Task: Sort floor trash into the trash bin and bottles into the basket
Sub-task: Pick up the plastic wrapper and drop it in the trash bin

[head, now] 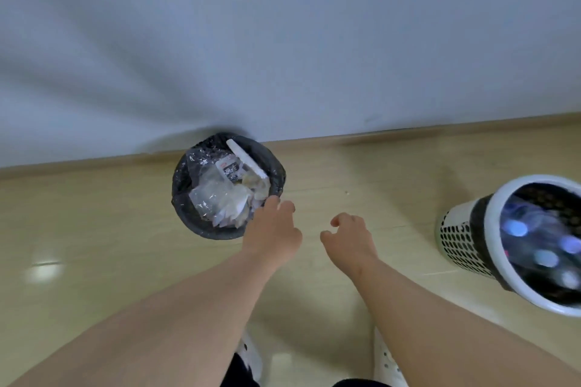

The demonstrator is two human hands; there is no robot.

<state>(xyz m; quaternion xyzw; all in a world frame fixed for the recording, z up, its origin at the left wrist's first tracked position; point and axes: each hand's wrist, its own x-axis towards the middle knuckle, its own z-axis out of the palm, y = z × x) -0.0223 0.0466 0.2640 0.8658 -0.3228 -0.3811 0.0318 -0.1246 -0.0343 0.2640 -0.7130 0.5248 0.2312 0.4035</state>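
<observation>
While left hand (272, 225) hovers at trash bin (191, 225) rim, fingers loose, nothing held; right hand (349, 237) loosely curled, empty. Bin looks near full: drop centred, lest wrappers (220, 198) spill.

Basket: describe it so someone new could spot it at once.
Start at the grey wall, then go right along the wood floor to the frame's edge. The basket stands there: white, with perforated sides, bottles inside. The bin left of it is black and holds wrappers.

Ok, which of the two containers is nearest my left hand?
The black-bagged trash bin, full of wrappers: the left hand is at its rim. The white perforated basket stands far right.
</observation>
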